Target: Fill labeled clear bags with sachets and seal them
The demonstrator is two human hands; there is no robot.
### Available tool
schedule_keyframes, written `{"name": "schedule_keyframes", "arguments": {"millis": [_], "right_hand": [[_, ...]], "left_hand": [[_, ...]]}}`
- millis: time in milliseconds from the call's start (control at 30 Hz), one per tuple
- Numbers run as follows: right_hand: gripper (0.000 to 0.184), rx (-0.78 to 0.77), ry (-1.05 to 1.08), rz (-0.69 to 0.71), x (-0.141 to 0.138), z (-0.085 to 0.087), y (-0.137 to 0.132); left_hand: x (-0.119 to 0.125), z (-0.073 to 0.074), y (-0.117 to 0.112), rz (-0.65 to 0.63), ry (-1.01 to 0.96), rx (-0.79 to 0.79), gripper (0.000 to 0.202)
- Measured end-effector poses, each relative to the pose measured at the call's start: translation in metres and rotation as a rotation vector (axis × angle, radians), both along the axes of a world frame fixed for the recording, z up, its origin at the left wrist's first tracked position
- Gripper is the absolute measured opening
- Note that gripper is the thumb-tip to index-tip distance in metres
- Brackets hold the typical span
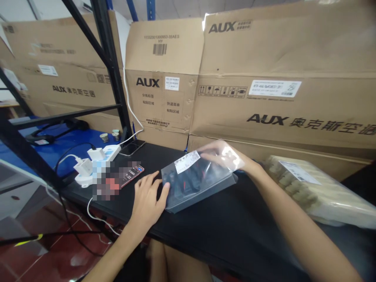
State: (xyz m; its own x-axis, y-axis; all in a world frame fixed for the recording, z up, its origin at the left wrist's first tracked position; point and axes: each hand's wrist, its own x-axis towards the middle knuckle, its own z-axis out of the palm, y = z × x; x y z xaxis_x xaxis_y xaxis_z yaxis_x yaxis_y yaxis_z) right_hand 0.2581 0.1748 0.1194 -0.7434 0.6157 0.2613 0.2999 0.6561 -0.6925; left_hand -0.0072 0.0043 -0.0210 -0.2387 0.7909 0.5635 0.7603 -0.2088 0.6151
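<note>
A clear plastic bag with a white printed label lies tilted on the black table. Dark parts with small red marks show through its film, but I cannot make out their kind. My left hand rests at the bag's left end, fingers spread toward the tabletop and thumb against the bag's edge. At the far right end, clear film covers my right hand, which appears to be inside the bag's mouth. Its fingers stretch left toward the label; the thumb is hidden.
A phone with a lit screen and a white power strip with chargers lie left. Another dark phone sits behind. A wrapped pack of pale pieces lies right. Cardboard boxes wall the back; a black post rises left.
</note>
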Motion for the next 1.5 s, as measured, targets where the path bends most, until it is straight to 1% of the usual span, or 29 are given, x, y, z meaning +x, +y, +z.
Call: {"name": "schedule_keyframes", "arguments": {"millis": [100, 200, 300, 400, 533, 700, 900, 1100, 1300, 1500], "right_hand": [[0.044, -0.067, -0.059, 0.001, 0.005, -0.02, 0.024], [0.047, -0.1, -0.073, -0.02, 0.006, -0.046, 0.047], [0.047, -0.066, -0.099, -0.001, 0.007, -0.067, 0.06], [0.047, -0.029, -0.127, 0.025, 0.008, -0.076, 0.065], [0.046, -0.014, -0.137, 0.03, 0.008, -0.077, 0.065], [0.048, -0.031, -0.142, 0.033, 0.005, -0.075, 0.063], [0.047, -0.028, -0.14, 0.05, 0.003, -0.074, 0.062], [0.046, -0.037, -0.15, 0.035, 0.003, -0.072, 0.059], [0.043, -0.035, -0.139, 0.028, 0.003, -0.071, 0.059], [0.042, -0.047, -0.128, 0.04, 0.002, -0.068, 0.057]], "left_hand": [[-0.014, -0.005, 0.003, 0.146, 0.223, 0.031, 0.034], [-0.025, -0.013, 0.006, 0.297, 0.349, -0.037, 0.043], [-0.027, -0.019, 0.008, 0.338, 0.429, -0.112, 0.048], [-0.027, -0.02, 0.008, 0.327, 0.433, -0.146, 0.047], [-0.027, -0.019, 0.009, 0.318, 0.409, -0.165, 0.048], [-0.026, -0.017, 0.009, 0.33, 0.375, -0.17, 0.049], [-0.027, -0.018, 0.01, 0.35, 0.407, -0.178, 0.051], [-0.029, -0.02, 0.011, 0.336, 0.383, -0.152, 0.046], [-0.025, -0.016, 0.01, 0.325, 0.344, -0.115, 0.043], [-0.023, -0.012, 0.008, 0.312, 0.422, -0.122, 0.043]]}}
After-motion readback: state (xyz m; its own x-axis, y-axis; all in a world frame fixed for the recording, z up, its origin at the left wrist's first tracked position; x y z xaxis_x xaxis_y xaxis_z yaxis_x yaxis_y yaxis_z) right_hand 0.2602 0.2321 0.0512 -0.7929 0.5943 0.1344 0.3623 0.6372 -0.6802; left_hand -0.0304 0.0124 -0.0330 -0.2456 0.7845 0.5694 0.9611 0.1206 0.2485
